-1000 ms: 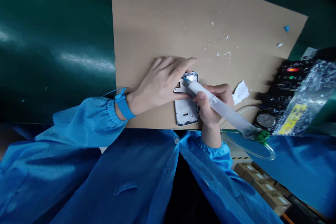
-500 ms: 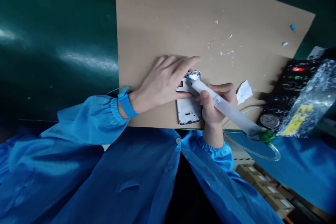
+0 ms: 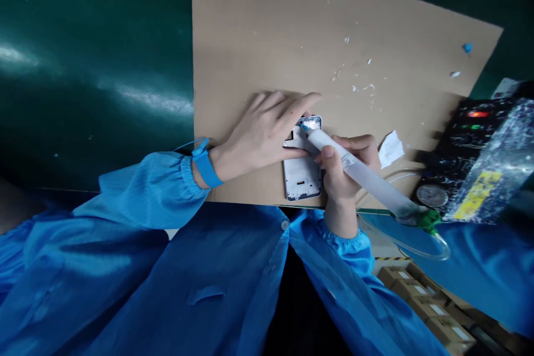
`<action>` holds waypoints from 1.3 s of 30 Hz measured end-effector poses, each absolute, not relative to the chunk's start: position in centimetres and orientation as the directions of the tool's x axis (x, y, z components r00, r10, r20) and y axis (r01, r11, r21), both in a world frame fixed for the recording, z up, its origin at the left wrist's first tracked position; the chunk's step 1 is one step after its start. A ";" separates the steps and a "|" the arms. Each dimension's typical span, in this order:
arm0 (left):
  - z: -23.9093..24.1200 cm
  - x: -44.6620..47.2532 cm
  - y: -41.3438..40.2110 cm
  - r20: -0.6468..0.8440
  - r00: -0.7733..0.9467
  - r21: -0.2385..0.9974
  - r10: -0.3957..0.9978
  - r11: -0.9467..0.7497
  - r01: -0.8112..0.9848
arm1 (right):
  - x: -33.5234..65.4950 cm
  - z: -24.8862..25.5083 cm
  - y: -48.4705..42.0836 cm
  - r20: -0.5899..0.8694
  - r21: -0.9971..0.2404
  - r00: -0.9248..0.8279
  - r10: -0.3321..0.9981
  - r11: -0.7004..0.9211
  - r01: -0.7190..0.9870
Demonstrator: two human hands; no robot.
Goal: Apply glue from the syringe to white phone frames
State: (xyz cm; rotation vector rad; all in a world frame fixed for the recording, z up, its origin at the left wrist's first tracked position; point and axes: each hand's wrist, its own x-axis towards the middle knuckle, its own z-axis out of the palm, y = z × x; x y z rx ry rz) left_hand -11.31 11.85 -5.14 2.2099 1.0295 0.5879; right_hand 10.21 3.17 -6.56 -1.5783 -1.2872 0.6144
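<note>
A white phone frame (image 3: 303, 175) lies on a brown cardboard sheet (image 3: 267, 39) near the table's front edge. My left hand (image 3: 261, 133) rests flat on the frame's upper left part, fingers stretched over it and pressing it down. My right hand (image 3: 344, 169) is wrapped round a long translucent glue syringe (image 3: 367, 175), held like a pen. The syringe's blue tip (image 3: 304, 128) touches the frame's top end, where a white blob shows. A green cap (image 3: 429, 219) and a clear hose (image 3: 417, 247) join the syringe's rear end.
A black control box (image 3: 463, 144) with lit red and green lamps and a round gauge (image 3: 431, 196) stands at the right, under a plastic-wrapped object (image 3: 496, 161). White scraps (image 3: 391, 148) and glue specks dot the cardboard. The dark green table (image 3: 92, 67) stretches left. Small boxes (image 3: 425, 295) lie below.
Both hands, the frame and the syringe hold the same pose. The view has shifted slightly, so everything sits a little further right in the picture.
</note>
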 end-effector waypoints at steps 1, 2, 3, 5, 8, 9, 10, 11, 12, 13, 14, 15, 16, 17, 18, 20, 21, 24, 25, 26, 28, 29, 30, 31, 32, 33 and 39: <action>-5.2 -11.3 11.9 0.135 0.595 0.696 0.792 -0.503 0.512 | 10.2 -6.5 3.2 0.182 -0.898 0.313 0.932 0.028 0.439; -5.2 -11.3 11.9 0.139 0.595 0.696 0.792 -0.505 0.510 | 10.2 -6.5 3.2 0.180 -0.900 0.315 0.932 0.026 0.436; -5.2 -11.3 11.9 0.141 0.595 0.696 0.791 -0.506 0.509 | 10.3 -6.5 3.2 0.180 -0.902 0.317 0.931 0.027 0.432; -5.1 -11.3 11.9 0.136 0.598 0.695 0.790 -0.506 0.510 | 10.3 -6.6 3.2 0.181 -0.907 0.322 0.929 0.030 0.421; -4.9 -11.3 12.0 0.122 0.605 0.696 0.787 -0.502 0.513 | 10.3 -6.8 3.2 0.174 -0.918 0.325 0.930 0.034 0.395; -4.8 -11.3 12.0 0.120 0.606 0.698 0.786 -0.501 0.512 | 10.4 -6.8 3.2 0.169 -0.920 0.327 0.930 0.031 0.390; -4.8 -11.3 12.0 0.119 0.605 0.701 0.787 -0.499 0.510 | 10.4 -6.9 3.2 0.167 -0.922 0.328 0.930 0.029 0.387; -4.8 -11.3 12.0 0.119 0.605 0.703 0.788 -0.497 0.509 | 10.4 -6.9 3.1 0.168 -0.922 0.328 0.930 0.030 0.386; -4.8 -11.3 12.0 0.120 0.604 0.704 0.788 -0.496 0.508 | 10.4 -7.0 3.2 0.172 -0.922 0.329 0.928 0.034 0.386; -4.8 -11.3 12.0 0.122 0.603 0.705 0.788 -0.497 0.507 | 10.4 -7.0 3.2 0.178 -0.922 0.327 0.928 0.040 0.386; -4.8 -11.3 12.0 0.123 0.604 0.704 0.788 -0.498 0.506 | 10.4 -7.0 3.2 0.184 -0.922 0.326 0.927 0.048 0.385; -4.7 -11.3 12.0 0.124 0.604 0.703 0.787 -0.500 0.506 | 10.4 -7.1 3.2 0.190 -0.921 0.324 0.927 0.055 0.385; -4.7 -11.3 12.0 0.126 0.604 0.702 0.787 -0.501 0.506 | 10.4 -7.1 3.2 0.196 -0.920 0.322 0.926 0.060 0.387; -4.7 -11.3 12.0 0.127 0.605 0.701 0.786 -0.503 0.506 | 10.4 -7.1 3.2 0.201 -0.918 0.320 0.926 0.064 0.391; -4.7 -11.3 12.0 0.125 0.607 0.700 0.785 -0.503 0.507 | 10.4 -7.1 3.2 0.206 -0.915 0.321 0.925 0.066 0.397; -4.7 -11.3 12.0 0.118 0.610 0.699 0.784 -0.502 0.510 | 10.5 -7.2 3.2 0.213 -0.911 0.329 0.920 0.064 0.408; -4.7 -11.3 12.0 0.114 0.611 0.699 0.784 -0.500 0.511 | 10.5 -7.2 3.2 0.210 -0.910 0.334 0.919 0.059 0.411; -4.7 -11.3 12.0 0.105 0.607 0.703 0.787 -0.490 0.515 | 10.6 -7.2 3.1 0.198 -0.907 0.341 0.919 0.040 0.419; -4.7 -11.3 12.0 0.105 0.606 0.704 0.789 -0.489 0.515 | 10.6 -7.2 3.1 0.196 -0.905 0.340 0.920 0.037 0.423; -4.7 -11.3 12.0 0.102 0.605 0.704 0.790 -0.487 0.517 | 10.6 -7.2 3.1 0.195 -0.903 0.340 0.920 0.033 0.428; -4.7 -11.3 11.9 0.101 0.605 0.701 0.790 -0.488 0.520 | 10.6 -7.1 3.1 0.194 -0.899 0.341 0.920 0.028 0.436; -4.7 -11.3 11.9 0.100 0.605 0.699 0.790 -0.488 0.522 | 10.5 -7.0 3.1 0.192 -0.899 0.341 0.920 0.026 0.437; -4.7 -11.3 11.9 0.097 0.607 0.697 0.789 -0.489 0.524 | 10.5 -7.0 3.1 0.188 -0.900 0.341 0.921 0.022 0.435; -4.7 -11.3 11.9 0.097 0.608 0.696 0.788 -0.490 0.525 | 10.4 -6.9 3.1 0.186 -0.901 0.340 0.922 0.022 0.433; -4.8 -11.3 11.9 0.098 0.609 0.695 0.787 -0.492 0.524 | 10.4 -6.9 3.1 0.186 -0.902 0.339 0.922 0.023 0.431; -4.8 -11.3 11.9 0.098 0.610 0.694 0.786 -0.493 0.524 | 10.4 -6.8 3.2 0.188 -0.903 0.339 0.922 0.026 0.429; -4.8 -11.3 12.0 0.091 0.610 0.700 0.787 -0.486 0.523 | 10.3 -6.7 3.3 0.200 -0.895 0.324 0.925 0.038 0.444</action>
